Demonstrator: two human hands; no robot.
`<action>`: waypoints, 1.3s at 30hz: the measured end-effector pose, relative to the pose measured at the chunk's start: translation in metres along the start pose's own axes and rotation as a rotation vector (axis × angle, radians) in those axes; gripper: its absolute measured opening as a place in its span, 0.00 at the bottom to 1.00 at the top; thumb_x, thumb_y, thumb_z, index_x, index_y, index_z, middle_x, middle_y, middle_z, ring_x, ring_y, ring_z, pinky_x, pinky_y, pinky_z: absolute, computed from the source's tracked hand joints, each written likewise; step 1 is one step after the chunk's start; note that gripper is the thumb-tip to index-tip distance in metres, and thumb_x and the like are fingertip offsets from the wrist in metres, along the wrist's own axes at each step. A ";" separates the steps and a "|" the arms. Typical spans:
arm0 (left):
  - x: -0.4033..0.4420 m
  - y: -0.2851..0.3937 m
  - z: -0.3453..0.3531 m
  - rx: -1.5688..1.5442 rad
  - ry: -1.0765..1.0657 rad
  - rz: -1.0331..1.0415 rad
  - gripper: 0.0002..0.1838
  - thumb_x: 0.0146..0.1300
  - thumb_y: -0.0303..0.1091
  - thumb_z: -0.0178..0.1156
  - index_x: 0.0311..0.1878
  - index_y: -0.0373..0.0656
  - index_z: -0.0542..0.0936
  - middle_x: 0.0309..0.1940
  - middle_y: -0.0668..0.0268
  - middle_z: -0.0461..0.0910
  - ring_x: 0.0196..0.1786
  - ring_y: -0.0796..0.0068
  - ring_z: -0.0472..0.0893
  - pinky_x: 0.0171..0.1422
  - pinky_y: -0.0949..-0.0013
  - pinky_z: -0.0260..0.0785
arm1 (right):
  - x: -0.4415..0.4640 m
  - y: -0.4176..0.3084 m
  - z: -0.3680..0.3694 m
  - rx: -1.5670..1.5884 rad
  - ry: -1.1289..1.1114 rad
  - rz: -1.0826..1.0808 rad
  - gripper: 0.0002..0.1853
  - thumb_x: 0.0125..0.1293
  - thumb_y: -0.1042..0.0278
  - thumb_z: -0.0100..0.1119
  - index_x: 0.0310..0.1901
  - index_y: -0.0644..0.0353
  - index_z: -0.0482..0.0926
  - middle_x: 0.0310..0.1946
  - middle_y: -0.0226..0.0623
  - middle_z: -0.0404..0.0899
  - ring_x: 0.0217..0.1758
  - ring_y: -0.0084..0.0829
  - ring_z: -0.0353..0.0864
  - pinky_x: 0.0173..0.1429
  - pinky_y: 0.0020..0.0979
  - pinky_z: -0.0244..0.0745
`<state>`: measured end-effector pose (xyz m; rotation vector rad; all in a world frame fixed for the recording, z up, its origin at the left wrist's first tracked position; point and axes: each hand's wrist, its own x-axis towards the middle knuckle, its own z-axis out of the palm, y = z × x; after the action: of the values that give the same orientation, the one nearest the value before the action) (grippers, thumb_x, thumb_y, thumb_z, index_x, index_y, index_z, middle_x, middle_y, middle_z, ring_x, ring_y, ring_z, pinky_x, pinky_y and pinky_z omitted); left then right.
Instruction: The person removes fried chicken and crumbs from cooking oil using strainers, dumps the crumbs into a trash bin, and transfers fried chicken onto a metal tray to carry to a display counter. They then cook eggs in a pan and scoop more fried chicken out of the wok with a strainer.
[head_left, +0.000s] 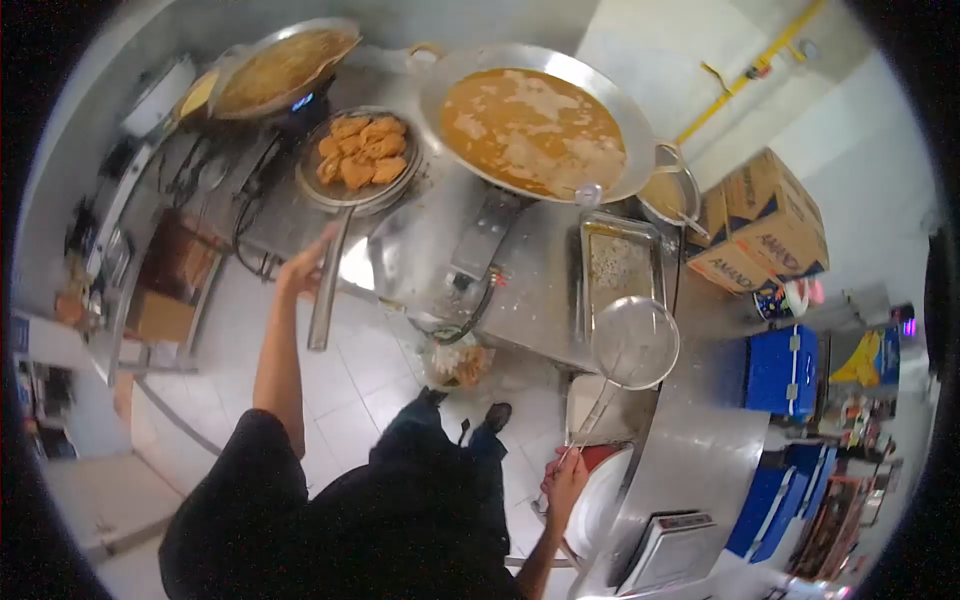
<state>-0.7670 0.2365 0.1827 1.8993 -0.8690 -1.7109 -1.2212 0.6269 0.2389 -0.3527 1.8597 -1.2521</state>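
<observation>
My left hand [303,272] is beside the long metal handle of a skimmer [328,290], its slightly blurred fingers stretched out toward the handle. Whether they touch it I cannot tell. Several pieces of golden-brown fried chicken [360,150] lie in that skimmer's round basket, which rests over a pan on the steel counter. Low on the right, my right hand [566,482] is closed around the handle of a round wire-mesh strainer [635,343]. The strainer's mesh looks bare and is held up between the counter and the side table.
A large wok [430,110] of bubbling oil stands at the back, with another wok [285,72] at left. A greasy rectangular tray [588,285] lies below a smaller pot [680,190]. Cardboard boxes [755,220], a scale [668,550] and blue coolers [780,370] are at right.
</observation>
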 end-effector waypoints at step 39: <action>-0.354 -0.071 0.288 0.086 0.094 -0.197 0.15 0.54 0.35 0.70 0.24 0.40 0.73 0.12 0.76 0.63 0.12 0.86 0.62 0.13 0.77 0.50 | 0.172 -0.033 -0.180 -0.282 -0.200 -0.110 0.15 0.73 0.61 0.46 0.38 0.63 0.77 0.15 0.30 0.70 0.19 0.19 0.70 0.25 0.26 0.67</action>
<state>-1.0528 0.5603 0.3454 2.1672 -0.7516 -1.7021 -1.4706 0.6149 0.2095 -0.7149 1.8631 -0.9846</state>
